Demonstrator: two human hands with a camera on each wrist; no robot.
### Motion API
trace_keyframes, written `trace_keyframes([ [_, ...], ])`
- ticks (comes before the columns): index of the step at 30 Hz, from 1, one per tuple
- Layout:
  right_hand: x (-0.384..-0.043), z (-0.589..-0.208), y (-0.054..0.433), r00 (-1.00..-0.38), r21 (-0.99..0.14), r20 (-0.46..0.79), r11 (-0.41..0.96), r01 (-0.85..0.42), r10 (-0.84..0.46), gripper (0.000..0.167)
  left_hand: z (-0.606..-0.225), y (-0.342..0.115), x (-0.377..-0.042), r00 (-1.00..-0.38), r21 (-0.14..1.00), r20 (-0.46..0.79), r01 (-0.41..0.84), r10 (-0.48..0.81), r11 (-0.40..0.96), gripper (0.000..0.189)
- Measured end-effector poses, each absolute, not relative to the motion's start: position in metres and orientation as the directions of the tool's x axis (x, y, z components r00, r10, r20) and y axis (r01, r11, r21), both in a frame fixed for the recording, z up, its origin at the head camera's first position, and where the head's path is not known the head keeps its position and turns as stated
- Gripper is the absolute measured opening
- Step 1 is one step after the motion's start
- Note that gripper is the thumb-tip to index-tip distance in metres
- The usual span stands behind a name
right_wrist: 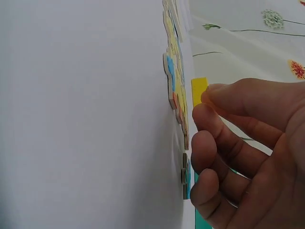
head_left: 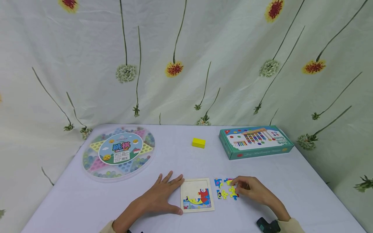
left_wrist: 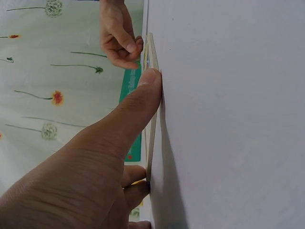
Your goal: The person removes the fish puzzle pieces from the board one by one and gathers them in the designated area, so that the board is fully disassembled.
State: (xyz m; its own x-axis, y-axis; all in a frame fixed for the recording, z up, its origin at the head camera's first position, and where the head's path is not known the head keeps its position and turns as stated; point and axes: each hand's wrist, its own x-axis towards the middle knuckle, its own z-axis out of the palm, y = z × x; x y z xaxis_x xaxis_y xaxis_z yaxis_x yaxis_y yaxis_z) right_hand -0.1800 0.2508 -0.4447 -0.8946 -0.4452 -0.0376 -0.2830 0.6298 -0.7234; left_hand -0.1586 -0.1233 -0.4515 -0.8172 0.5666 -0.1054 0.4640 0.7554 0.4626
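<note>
A square wooden puzzle tray lies on the table, with red, yellow and blue pieces fitted along its bottom and right part. My left hand is spread beside the tray's left edge. Its thumb touches the near left corner, and the fingers reach the far left corner. Several loose jigsaw pieces lie to the right of the tray. Over their right side hovers my right hand, thumb and index fingertips close together, other fingers loosely bent. Nothing shows between those fingertips in the right wrist view.
Behind the tray is a small yellow block, which overlaps my right fingertips in the right wrist view. A green game box sits at the back right. At the back left lies a round Chinese checkers set. A flowered curtain hangs behind the table.
</note>
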Motion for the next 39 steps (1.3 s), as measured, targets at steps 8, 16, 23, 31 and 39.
trace_keyframes([
  [8, -0.180, -0.443, 0.235, -0.894, -0.714, 0.014, 0.621, -0.322, -0.447, 0.023, -0.450, -0.123, -0.158, -0.814, 0.462, -0.102, 0.471, 0.572, 0.751, 0.104],
  [16, -0.182, -0.439, 0.211, -0.852, -0.720, 0.060, 0.568, -0.398, -0.521, 0.034, -0.450, -0.123, -0.158, -0.814, 0.466, -0.102, 0.469, 0.572, 0.750, 0.103],
  [23, -0.185, -0.440, 0.187, -0.798, -0.749, 0.035, 0.513, -0.419, -0.601, 0.050, -0.451, -0.121, -0.159, -0.815, 0.456, -0.103, 0.472, 0.571, 0.755, 0.104],
  [31, -0.185, -0.441, 0.170, -0.755, -0.738, -0.030, 0.524, -0.425, -0.655, 0.047, -0.451, -0.121, -0.159, -0.817, 0.445, -0.106, 0.471, 0.567, 0.762, 0.104],
  [39, -0.186, -0.444, 0.163, -0.749, -0.721, -0.054, 0.545, -0.428, -0.660, 0.045, -0.451, -0.122, -0.159, -0.819, 0.441, -0.101, 0.472, 0.565, 0.763, 0.104],
])
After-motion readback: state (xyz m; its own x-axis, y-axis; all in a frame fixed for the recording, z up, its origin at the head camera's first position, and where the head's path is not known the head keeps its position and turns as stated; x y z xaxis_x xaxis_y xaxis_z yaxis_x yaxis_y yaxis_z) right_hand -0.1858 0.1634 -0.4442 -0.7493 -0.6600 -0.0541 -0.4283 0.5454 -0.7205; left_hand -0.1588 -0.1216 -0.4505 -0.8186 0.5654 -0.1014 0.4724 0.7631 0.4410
